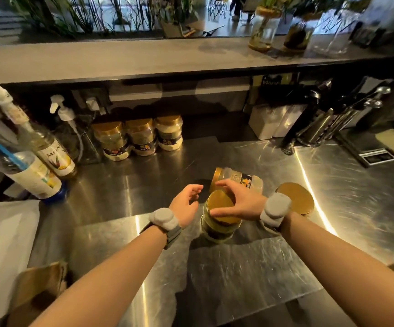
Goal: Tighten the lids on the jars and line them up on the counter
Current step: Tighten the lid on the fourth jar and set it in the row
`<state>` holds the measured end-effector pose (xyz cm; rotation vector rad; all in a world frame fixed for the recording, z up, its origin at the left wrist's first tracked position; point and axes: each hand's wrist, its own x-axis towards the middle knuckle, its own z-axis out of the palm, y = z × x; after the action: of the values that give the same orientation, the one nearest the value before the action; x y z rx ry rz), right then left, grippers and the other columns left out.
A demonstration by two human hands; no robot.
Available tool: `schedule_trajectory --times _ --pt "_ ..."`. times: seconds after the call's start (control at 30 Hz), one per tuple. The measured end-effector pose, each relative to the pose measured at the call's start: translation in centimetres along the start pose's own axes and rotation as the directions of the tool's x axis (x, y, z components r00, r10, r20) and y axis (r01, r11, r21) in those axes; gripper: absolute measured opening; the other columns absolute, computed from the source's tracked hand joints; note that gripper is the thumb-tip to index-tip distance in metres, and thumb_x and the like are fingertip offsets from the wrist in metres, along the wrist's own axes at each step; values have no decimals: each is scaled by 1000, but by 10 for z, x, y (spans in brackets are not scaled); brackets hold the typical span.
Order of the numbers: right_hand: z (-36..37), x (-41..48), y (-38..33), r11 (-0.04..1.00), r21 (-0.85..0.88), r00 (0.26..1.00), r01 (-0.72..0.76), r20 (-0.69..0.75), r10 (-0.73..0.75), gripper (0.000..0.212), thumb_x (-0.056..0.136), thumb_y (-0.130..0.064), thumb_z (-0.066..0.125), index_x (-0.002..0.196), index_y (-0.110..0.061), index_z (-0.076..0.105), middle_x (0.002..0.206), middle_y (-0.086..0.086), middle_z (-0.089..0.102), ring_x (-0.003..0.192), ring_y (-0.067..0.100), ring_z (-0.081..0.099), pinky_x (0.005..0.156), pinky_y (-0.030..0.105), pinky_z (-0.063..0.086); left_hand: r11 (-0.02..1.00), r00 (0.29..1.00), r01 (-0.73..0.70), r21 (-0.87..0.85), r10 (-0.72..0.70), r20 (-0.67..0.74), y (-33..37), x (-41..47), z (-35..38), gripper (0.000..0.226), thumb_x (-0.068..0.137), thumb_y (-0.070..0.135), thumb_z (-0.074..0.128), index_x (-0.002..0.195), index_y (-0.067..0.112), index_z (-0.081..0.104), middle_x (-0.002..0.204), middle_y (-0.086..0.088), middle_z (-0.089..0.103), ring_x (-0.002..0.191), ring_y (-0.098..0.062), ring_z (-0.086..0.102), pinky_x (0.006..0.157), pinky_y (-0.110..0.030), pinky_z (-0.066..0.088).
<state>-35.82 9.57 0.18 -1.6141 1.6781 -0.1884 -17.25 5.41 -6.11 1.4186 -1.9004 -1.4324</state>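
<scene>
Nearest me, the upright jar (219, 223) stands on the surface (250, 267); my right hand (238, 204) spreads over its gold lid (222, 206), grip not yet closed, left hand (186, 204) open just beside.

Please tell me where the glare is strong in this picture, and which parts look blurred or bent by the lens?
Head view: strong glare runs as a bright diagonal streak on the steel counter right of the lying jar; the plants and glass vases at the top are soft; the syrup bottles lean outward at the left edge, wide-angle distortion; the left hand is slightly smeared.
</scene>
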Motion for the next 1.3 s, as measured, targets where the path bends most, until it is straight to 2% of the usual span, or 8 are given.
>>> schedule_trajectory --times 0.23,0.37,0.53,0.7,0.83,1.0,1.17,1.3 --pt "25 1 8 988 -151 995 15 -94 -30 118 50 -57 85 145 -34 19 152 -3 25 139 23 28 113 47 33 994 994 105 8 -105 15 -21 -22 16 53 89 -3 45 136 21 40 141 0 47 132 -18 44 109 -34 38" --pt "28 2 8 987 -163 991 3 -132 -25 110 54 -51 87 142 -35 23 145 0 34 133 25 36 109 46 39 992 990 124 15 -124 67 -28 -31 19 49 92 12 53 137 23 37 141 2 46 131 -19 44 109 -37 41" --pt "27 -1 3 989 -146 981 -13 -194 -16 102 55 -52 86 138 -35 28 138 0 41 125 23 43 103 43 45 994 985 112 11 -112 130 -37 -37 20 59 87 40 61 138 32 31 143 6 45 131 -18 46 109 -45 41" --pt "17 0 -3 999 9 972 -46 -232 47 102 54 -57 84 137 -33 30 140 -4 42 126 20 44 99 41 48 997 989 76 33 -79 126 -31 -38 16 73 82 46 65 141 29 26 148 5 39 135 -18 41 110 -40 39" --pt "-9 7 -9 987 118 976 -113 -175 133 99 57 -56 84 137 -32 31 126 -8 45 118 17 46 93 33 47 999 998 39 17 -40 53 -19 -36 11 96 70 53 74 144 29 18 152 4 33 137 -20 38 108 -38 39" --pt "-43 24 -10 942 284 973 -179 -91 212 90 55 -51 87 128 -29 41 124 -1 53 112 23 55 93 45 53 999 1000 -27 -44 27 -2 -4 -26 11 118 45 60 85 141 39 19 144 8 39 133 -15 41 111 -42 40" --pt "-75 35 -11 913 329 967 -241 3 254 84 63 -49 83 131 -26 39 124 4 49 115 30 52 89 51 53 998 993 -59 -14 57 -108 20 -5 21 121 34 65 85 137 39 25 136 10 44 128 -14 45 106 -42 44" --pt "-98 41 -7 937 292 982 -190 44 185 80 59 -55 82 122 -24 45 118 4 53 109 29 56 82 48 56 999 980 -29 16 32 -197 38 4 34 118 35 66 83 135 38 28 133 11 45 125 -13 47 105 -40 46"
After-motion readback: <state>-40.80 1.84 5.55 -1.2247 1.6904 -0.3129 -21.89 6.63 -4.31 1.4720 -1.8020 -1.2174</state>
